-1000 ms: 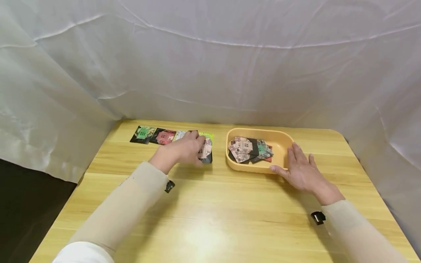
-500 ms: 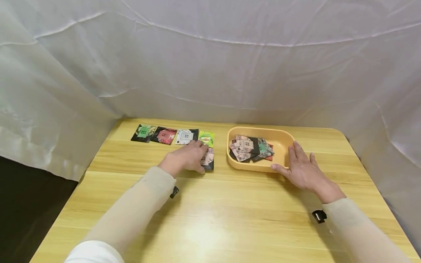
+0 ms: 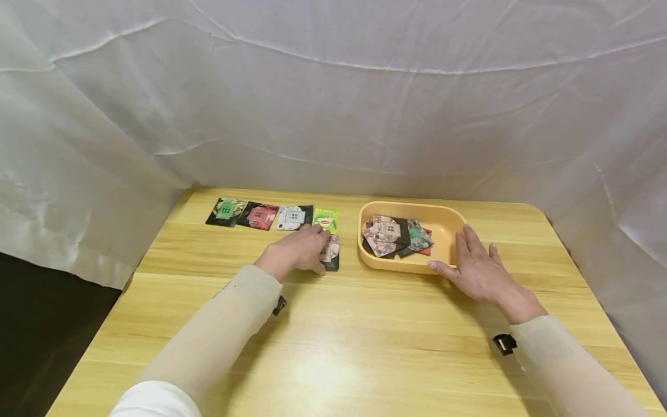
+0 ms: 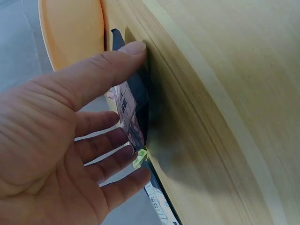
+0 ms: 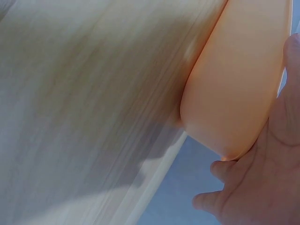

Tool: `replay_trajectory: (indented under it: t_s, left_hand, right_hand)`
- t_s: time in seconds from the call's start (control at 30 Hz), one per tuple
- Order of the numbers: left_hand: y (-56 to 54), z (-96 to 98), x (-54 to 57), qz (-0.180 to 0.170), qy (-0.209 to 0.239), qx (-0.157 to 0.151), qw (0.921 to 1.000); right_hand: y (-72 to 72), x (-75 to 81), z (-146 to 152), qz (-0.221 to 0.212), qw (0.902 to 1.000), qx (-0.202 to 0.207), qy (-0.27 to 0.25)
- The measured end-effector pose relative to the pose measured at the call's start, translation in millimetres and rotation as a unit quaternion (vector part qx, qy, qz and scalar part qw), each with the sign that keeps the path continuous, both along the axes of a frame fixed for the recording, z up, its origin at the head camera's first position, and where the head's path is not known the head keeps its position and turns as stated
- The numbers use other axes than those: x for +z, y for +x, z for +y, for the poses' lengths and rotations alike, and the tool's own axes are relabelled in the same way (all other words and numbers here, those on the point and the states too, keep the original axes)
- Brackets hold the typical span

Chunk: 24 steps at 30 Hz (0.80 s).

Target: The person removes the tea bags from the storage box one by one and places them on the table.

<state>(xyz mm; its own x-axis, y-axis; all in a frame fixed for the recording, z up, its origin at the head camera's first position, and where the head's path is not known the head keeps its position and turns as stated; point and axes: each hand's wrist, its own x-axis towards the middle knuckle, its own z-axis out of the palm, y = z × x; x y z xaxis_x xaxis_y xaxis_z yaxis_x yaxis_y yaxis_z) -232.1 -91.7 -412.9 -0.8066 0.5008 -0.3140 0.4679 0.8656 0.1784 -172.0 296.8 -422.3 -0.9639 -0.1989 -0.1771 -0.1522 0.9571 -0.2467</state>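
Observation:
My left hand is over a black-and-pink tea bag sachet lying on the table, fingers extended and thumb apart from them. In the left wrist view the thumb and fingertips stand around this sachet, not closed together on it. Just behind the fingertips is a bright green tea bag sachet. My right hand rests against the right front corner of a yellow plastic bin, fingers straight along its end and thumb at its front wall. Several tea bag sachets lie overlapping inside the bin.
Left of the green one, a black-and-white sachet, a black-and-red sachet and a black-and-green sachet form a row along the back of the wooden table. A pale curtain hangs behind.
The left hand has come toward the front with the pink sachet, which now lies in front of the green one, uncovering the white and green sachets. The right hand stays at the bin.

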Motion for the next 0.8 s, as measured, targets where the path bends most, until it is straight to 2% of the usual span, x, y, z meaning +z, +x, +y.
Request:
replay_trajectory:
  t_s: [0.63, 0.8]
  left_hand:
    - [0.0, 2.9, -4.0, -0.005, 0.004, 0.018, 0.9998]
    - [-0.2, 2.7, -4.1, -0.001, 0.005, 0.010, 0.9999]
  right_hand:
    - [-0.1, 0.3, -0.4, 0.000, 1.0000, 0.001, 0.000]
    - [0.4, 0.2, -0.3, -0.002, 1.0000, -0.001, -0.005]
